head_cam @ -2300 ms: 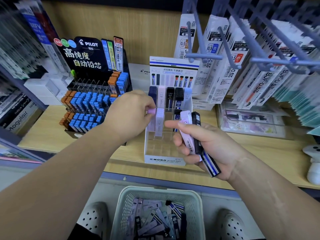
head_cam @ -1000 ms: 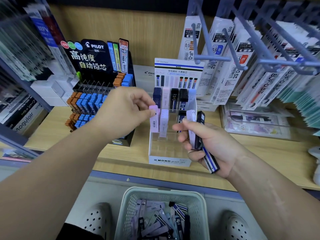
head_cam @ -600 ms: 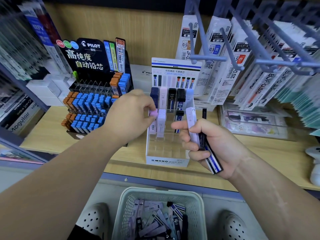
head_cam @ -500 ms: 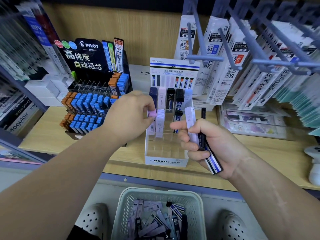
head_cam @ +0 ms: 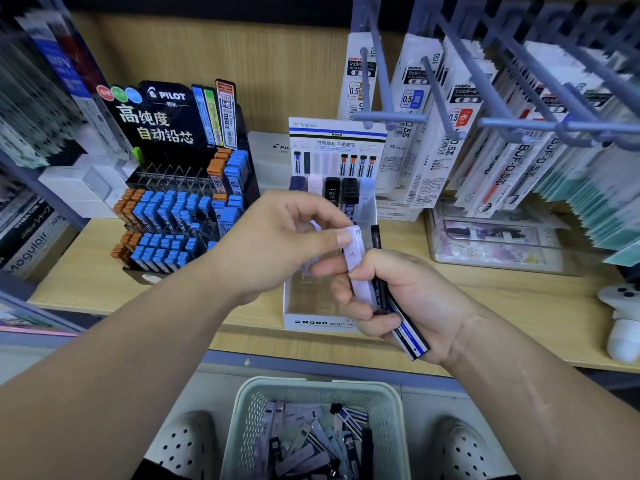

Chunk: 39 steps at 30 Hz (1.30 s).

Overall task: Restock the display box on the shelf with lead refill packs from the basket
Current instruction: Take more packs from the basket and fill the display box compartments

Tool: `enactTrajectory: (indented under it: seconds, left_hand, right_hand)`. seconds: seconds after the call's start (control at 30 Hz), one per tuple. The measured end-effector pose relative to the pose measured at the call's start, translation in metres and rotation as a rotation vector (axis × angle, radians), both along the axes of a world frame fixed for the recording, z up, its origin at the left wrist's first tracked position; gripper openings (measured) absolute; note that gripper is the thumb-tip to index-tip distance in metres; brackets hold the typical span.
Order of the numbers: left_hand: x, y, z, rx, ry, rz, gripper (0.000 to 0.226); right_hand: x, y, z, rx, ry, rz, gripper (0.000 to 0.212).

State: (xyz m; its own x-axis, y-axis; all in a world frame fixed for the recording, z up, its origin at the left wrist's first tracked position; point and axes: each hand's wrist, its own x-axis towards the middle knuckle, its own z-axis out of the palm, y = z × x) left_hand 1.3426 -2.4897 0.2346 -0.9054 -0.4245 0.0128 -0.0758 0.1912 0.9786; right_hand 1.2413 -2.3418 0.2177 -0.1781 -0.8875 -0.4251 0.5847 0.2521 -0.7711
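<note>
Pinching top of lilac pack point(head_cam: 356, 254), left hand point(head_cam: 277, 244); right hand point(head_cam: 408, 299) gripping below.

At ten o'clock stands a black Pilot display rack point(head_cam: 162, 133) packed with blue and orange lead cases point(head_cam: 166, 216), white boxes point(head_cam: 83, 188) just beside it. At two o'clock pen refill packets point(head_cam: 460, 133) hang from grey pegs point(head_cam: 388, 116) above a clear case point(head_cam: 491, 244). White perforated shoes point(head_cam: 183, 445) show at six o'clock.

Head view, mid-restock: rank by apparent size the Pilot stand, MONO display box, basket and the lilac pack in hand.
1. Pilot stand.
2-3. MONO display box and basket: unranked, box partly hidden, basket nearer and cropped.
4. lilac pack.
</note>
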Motion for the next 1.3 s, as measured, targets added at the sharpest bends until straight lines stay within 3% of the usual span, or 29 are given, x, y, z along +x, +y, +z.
enactTrajectory:
  seconds: [0.23, 0.43, 0.67, 0.83, 1.13, 1.3]
  left_hand:
    - [0.004, -0.022, 0.011, -0.019, 0.040, 0.230, 0.003]
    - [0.011, -0.030, 0.007, -0.209, -0.022, 0.202, 0.007]
    - [0.016, -0.044, 0.013, -0.248, -0.044, 0.236, 0.013]
    - [0.015, -0.034, 0.000, -0.508, -0.136, 0.150, 0.013]
    - [0.009, -0.029, -0.015, -0.889, -0.055, 0.068, 0.008]
    - [0.006, -0.030, -0.022, -0.997, -0.056, 0.045, 0.006]
  right_hand:
    - [-0.009, 0.002, 0.000, 0.090, 0.026, -0.134, 0.029]
    - [-0.013, 0.001, 0.000, 0.117, 0.010, -0.298, 0.019]
    - [-0.015, -0.001, -0.007, 0.171, 0.115, -0.410, 0.029]
    - [-0.017, -0.001, -0.007, 0.174, 0.109, -0.462, 0.028]
    - [-0.016, -0.001, -0.007, 0.157, 0.119, -0.447, 0.029]
    - [-0.017, 0.000, -0.007, 0.159, 0.125, -0.439, 0.030]
